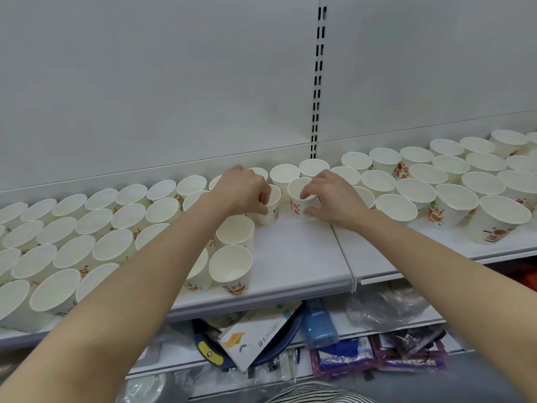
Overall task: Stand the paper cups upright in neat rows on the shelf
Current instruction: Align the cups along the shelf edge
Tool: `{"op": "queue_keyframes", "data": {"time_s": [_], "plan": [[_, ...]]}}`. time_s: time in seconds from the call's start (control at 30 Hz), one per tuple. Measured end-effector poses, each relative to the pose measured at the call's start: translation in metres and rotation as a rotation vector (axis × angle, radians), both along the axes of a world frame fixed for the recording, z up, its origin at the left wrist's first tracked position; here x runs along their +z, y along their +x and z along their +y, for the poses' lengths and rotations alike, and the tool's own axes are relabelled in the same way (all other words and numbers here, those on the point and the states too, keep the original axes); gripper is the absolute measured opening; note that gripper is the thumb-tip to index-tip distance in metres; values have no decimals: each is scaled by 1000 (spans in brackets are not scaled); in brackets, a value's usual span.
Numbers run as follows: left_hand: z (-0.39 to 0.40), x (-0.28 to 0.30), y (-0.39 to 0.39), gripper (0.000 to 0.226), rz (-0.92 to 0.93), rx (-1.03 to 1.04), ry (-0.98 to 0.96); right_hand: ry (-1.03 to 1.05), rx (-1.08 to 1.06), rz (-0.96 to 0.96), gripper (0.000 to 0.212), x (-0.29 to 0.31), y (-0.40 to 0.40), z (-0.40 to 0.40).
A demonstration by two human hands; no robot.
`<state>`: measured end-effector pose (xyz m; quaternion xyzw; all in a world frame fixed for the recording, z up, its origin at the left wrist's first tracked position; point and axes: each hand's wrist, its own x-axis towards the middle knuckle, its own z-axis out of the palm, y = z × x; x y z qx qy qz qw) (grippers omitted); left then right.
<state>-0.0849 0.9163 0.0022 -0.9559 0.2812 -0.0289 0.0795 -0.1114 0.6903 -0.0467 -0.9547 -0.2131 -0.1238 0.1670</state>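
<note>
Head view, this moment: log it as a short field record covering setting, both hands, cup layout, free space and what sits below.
setting: white shelf against a white back panel
left hand: grips the rim of an upright paper cup
right hand: pinches the rim of a second upright cup
cup layout: upright rows of cups to the left and to the right
free space: bare shelf in front of the two held cups
below: lower shelf with a tilted white box and purple packets

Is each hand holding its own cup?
Yes, the left hand pinches one paper cup by its rim, and the right hand pinches another cup beside it.
</note>
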Motion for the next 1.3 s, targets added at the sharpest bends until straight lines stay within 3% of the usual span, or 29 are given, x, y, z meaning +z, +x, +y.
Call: {"op": "queue_keyframes", "data": {"time_s": [0.13, 0.33, 0.9, 1.03, 1.13, 1.3], "plan": [[-5, -6, -1, 21, -5, 6, -64, -10, -39, -72, 30, 2, 5, 15], [4, -7, -1, 14, -6, 43, -56, 89, -34, -34, 2, 3, 5, 15], [4, -7, -8, 15, -89, 45, 42, 116, -100, 16, 11, -6, 3, 20], [5, -6, -10, 36, -50, 50, -116, 185, -97, -34, 18, -1, -6, 15], [-4, 5, -7, 29, -101, 57, -341, 231, -129, -107, 15, 8, -13, -7], [-64, 11, 21, 23, -53, 14, -322, 192, -190, -179, 7, 15, -33, -49]]}}
